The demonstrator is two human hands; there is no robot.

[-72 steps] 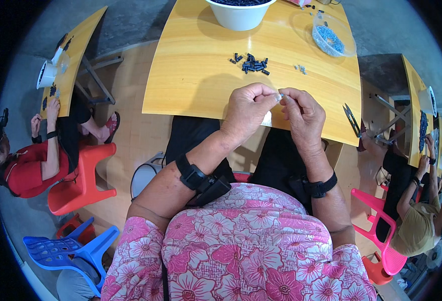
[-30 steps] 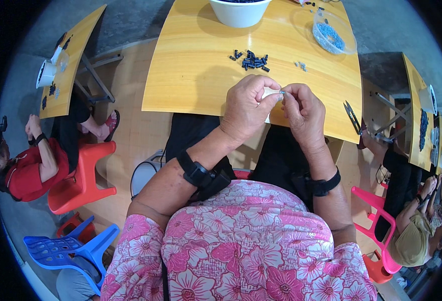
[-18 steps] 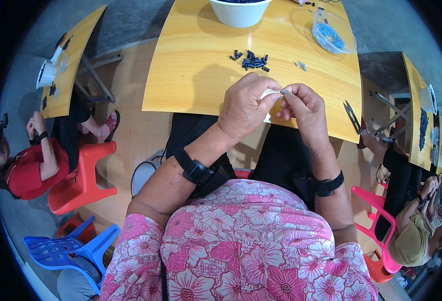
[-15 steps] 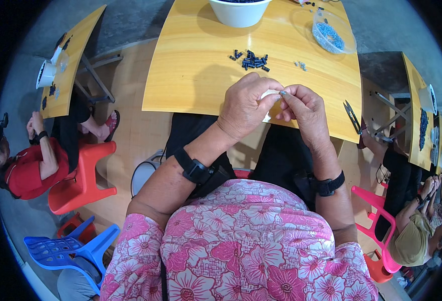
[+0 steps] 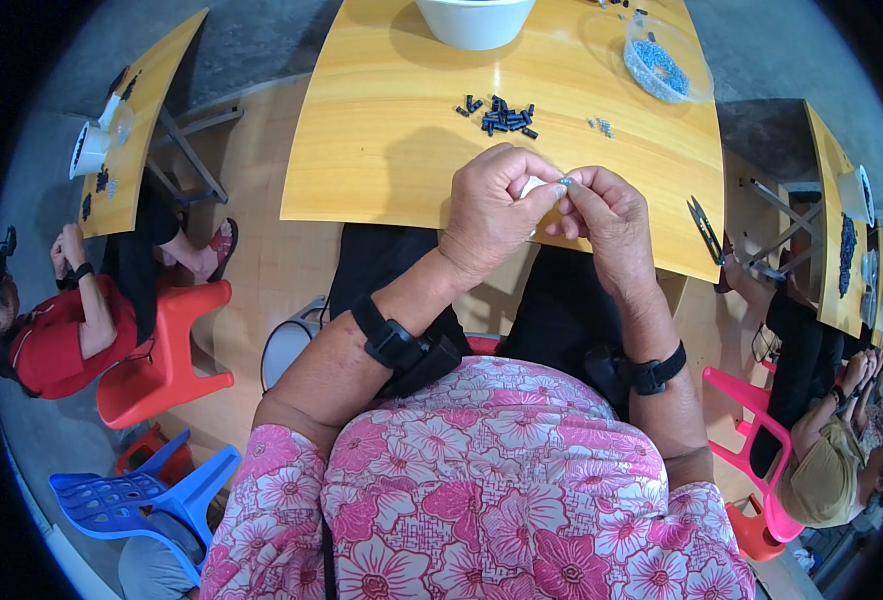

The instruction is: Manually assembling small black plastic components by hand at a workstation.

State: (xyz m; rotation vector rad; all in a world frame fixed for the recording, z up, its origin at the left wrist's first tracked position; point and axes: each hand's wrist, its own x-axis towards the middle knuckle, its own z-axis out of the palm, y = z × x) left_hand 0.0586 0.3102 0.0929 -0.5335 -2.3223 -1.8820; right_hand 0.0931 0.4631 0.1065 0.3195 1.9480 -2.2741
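My left hand [image 5: 491, 208] is closed above the table's near edge, thumb and forefinger pinched together. A small white scrap [image 5: 532, 186] shows between those fingers; its kind is unclear. Close beside it, my right hand [image 5: 609, 215] pinches a tiny bluish clear piece [image 5: 564, 181] right at the left thumb's tip. The fingers hide most of both things. Beyond the hands lies a loose pile of short black cylindrical parts [image 5: 506, 120]. A few small clear-blue pieces [image 5: 602, 127] lie to its right.
On the wooden table [image 5: 381, 150] stand a white tub [image 5: 476, 27] at the back and a clear bowl of bluish pieces [image 5: 658, 70] at the far right. Black thread snips [image 5: 704, 232] lie at the right edge. People sit at tables on both sides; a blue chair [image 5: 151, 490] is at lower left.
Both hands keep their pinch at nearly the same spot. Less of the white scrap shows below the left fingers now. The view has shifted slightly.
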